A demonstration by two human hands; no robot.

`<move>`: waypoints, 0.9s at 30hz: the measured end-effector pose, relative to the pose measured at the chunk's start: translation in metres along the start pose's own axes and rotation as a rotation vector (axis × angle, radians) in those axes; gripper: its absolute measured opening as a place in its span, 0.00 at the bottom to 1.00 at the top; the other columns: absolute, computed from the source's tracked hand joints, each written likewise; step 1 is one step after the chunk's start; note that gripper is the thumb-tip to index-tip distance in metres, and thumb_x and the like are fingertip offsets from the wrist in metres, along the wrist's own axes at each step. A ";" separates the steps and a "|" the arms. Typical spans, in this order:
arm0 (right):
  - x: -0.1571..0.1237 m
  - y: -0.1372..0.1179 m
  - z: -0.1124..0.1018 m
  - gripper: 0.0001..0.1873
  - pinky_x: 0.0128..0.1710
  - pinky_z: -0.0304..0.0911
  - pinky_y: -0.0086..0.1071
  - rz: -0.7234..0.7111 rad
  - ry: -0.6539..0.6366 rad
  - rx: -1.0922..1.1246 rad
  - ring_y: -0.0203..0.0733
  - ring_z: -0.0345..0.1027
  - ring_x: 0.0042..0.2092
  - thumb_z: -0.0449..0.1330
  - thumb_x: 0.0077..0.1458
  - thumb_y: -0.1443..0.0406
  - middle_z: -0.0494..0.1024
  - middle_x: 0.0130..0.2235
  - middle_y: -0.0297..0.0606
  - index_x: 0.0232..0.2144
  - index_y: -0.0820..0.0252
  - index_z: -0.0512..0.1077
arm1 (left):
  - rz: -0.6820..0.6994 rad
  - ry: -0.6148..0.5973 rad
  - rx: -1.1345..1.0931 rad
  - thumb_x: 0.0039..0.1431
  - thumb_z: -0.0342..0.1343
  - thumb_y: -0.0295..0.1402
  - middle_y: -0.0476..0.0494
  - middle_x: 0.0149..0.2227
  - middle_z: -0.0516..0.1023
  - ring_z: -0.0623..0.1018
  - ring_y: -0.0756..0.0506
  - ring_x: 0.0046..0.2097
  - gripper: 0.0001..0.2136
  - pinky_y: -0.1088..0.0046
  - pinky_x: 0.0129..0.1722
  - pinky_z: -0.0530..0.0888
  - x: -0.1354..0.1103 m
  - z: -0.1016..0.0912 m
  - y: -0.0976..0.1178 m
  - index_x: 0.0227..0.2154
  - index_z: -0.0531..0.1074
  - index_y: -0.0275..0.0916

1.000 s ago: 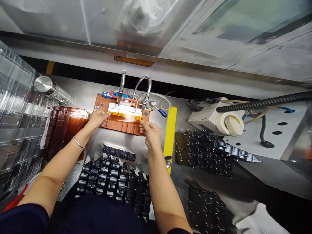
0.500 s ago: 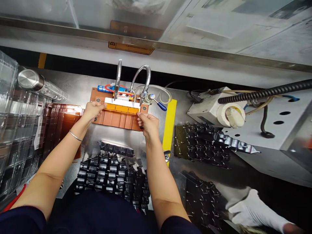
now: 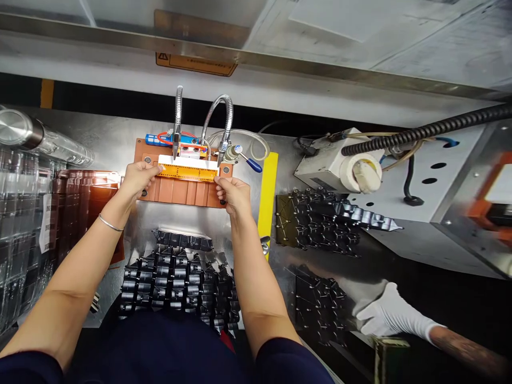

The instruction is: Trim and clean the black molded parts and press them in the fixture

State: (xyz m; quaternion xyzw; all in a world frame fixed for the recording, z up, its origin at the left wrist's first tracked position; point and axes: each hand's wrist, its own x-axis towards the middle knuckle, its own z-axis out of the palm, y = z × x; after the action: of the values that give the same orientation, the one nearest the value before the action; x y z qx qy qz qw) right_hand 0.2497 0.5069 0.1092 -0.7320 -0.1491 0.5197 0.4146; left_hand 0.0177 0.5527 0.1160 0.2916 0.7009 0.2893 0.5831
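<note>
Left hand [image 3: 138, 180] and right hand [image 3: 235, 194] — fingers clamped on opposite ends of orange strip [image 3: 188, 173], seemingly to hold it straight over brown fixture [image 3: 176, 193] on metal desk [image 3: 223, 224]. Flexible metal hoses [image 3: 229, 114] bend down behind strip. Black ribbed parts [image 3: 162, 278] lie in front of fixture — probably for easy reach.

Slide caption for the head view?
Left hand and right hand hold an orange strip by its ends at a brown fixture.

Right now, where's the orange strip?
In the head view, the orange strip is left of centre, between the left hand and right hand, at the brown block.
</note>
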 end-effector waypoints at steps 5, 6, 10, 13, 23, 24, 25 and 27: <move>0.011 -0.003 -0.011 0.11 0.16 0.63 0.19 0.150 -0.095 0.001 0.28 0.66 0.19 0.70 0.42 0.66 0.76 0.19 0.32 0.21 0.63 0.71 | -0.127 -0.163 -0.021 0.48 0.66 0.26 0.47 0.18 0.75 0.72 0.55 0.18 0.07 0.82 0.18 0.70 0.008 -0.013 0.005 0.23 0.72 0.31; 0.010 -0.003 -0.015 0.10 0.18 0.65 0.20 0.151 -0.089 0.007 0.29 0.68 0.20 0.70 0.44 0.64 0.77 0.21 0.33 0.23 0.62 0.72 | -0.142 -0.185 -0.028 0.49 0.65 0.26 0.46 0.20 0.76 0.73 0.54 0.19 0.06 0.82 0.19 0.71 0.009 -0.017 0.005 0.24 0.73 0.30; -0.027 0.020 -0.020 0.14 0.32 0.72 0.32 -0.131 -0.122 -0.226 0.37 0.74 0.31 0.65 0.49 0.56 0.81 0.33 0.39 0.34 0.59 0.75 | -0.058 -0.124 -0.027 0.54 0.61 0.30 0.50 0.17 0.72 0.67 0.57 0.14 0.08 0.85 0.13 0.63 -0.003 -0.029 0.002 0.24 0.73 0.31; -0.076 0.053 -0.012 0.23 0.46 0.68 0.44 -0.457 -0.472 -0.821 0.48 0.71 0.46 0.68 0.44 0.58 0.79 0.45 0.44 0.44 0.57 0.75 | 0.020 -0.044 -0.045 0.58 0.57 0.32 0.54 0.14 0.67 0.63 0.57 0.12 0.10 0.84 0.11 0.58 -0.023 -0.036 -0.007 0.24 0.72 0.32; -0.121 0.033 -0.003 0.23 0.45 0.66 0.41 -0.865 -0.417 -1.207 0.50 0.70 0.47 0.59 0.53 0.63 0.77 0.48 0.44 0.52 0.58 0.70 | 0.441 0.186 0.004 0.56 0.56 0.38 0.47 0.29 0.75 0.74 0.52 0.29 0.11 0.78 0.28 0.71 -0.091 -0.060 -0.037 0.36 0.73 0.36; -0.120 0.025 -0.003 0.23 0.47 0.64 0.42 -0.943 -0.315 -1.134 0.50 0.68 0.49 0.57 0.54 0.64 0.76 0.49 0.43 0.53 0.57 0.69 | 0.542 0.248 0.056 0.57 0.55 0.38 0.45 0.33 0.76 0.76 0.50 0.33 0.11 0.76 0.31 0.73 -0.096 -0.059 -0.039 0.39 0.72 0.36; -0.119 0.020 -0.001 0.23 0.49 0.62 0.44 -1.015 -0.236 -1.088 0.51 0.67 0.51 0.56 0.55 0.65 0.75 0.50 0.43 0.54 0.56 0.68 | 0.650 0.302 0.125 0.58 0.54 0.37 0.43 0.36 0.76 0.76 0.49 0.36 0.12 0.73 0.35 0.74 -0.102 -0.056 -0.043 0.41 0.72 0.36; -0.113 0.021 0.007 0.22 0.52 0.58 0.48 -1.120 -0.168 -1.077 0.52 0.64 0.53 0.53 0.57 0.67 0.74 0.53 0.44 0.54 0.55 0.68 | 0.873 0.341 0.300 0.59 0.53 0.36 0.40 0.41 0.77 0.76 0.45 0.42 0.11 0.66 0.43 0.73 -0.109 -0.047 -0.050 0.42 0.72 0.37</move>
State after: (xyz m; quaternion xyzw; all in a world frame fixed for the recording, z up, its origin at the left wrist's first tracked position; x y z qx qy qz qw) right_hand 0.1916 0.4237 0.1645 -0.6063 -0.7589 0.1430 0.1900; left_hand -0.0155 0.4353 0.1562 0.5877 0.6325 0.4460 0.2359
